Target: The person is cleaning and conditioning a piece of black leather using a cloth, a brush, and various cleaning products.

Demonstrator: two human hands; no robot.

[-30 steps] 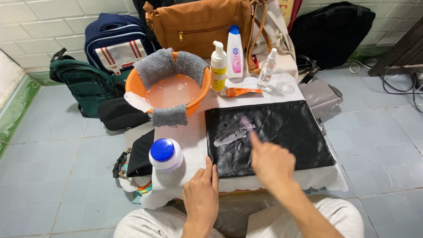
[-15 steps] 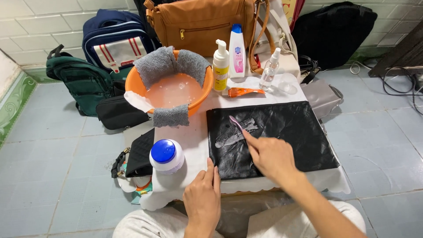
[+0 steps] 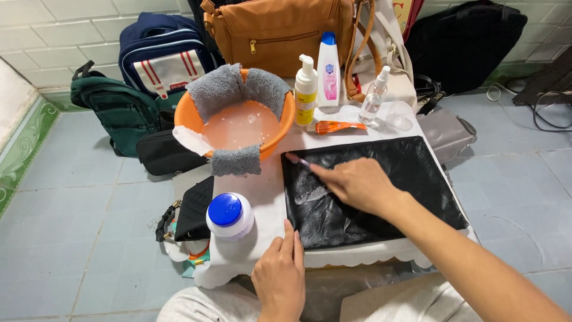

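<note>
Toothbrush [image 3: 296,160] moved to pouch [image 3: 381,191] top-left corner, right hand [image 3: 351,183] grip closed; orange basin [image 3: 286,122] just beside.

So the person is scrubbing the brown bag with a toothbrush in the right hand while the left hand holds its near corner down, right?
Not quite: the bag under the toothbrush is the flat black bag, not a brown one. The head view shows the right hand scrubbing it while the left hand holds its near corner down.

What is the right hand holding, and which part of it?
The right hand holds a small brush by its handle; the left hand presses the black bag.
</note>
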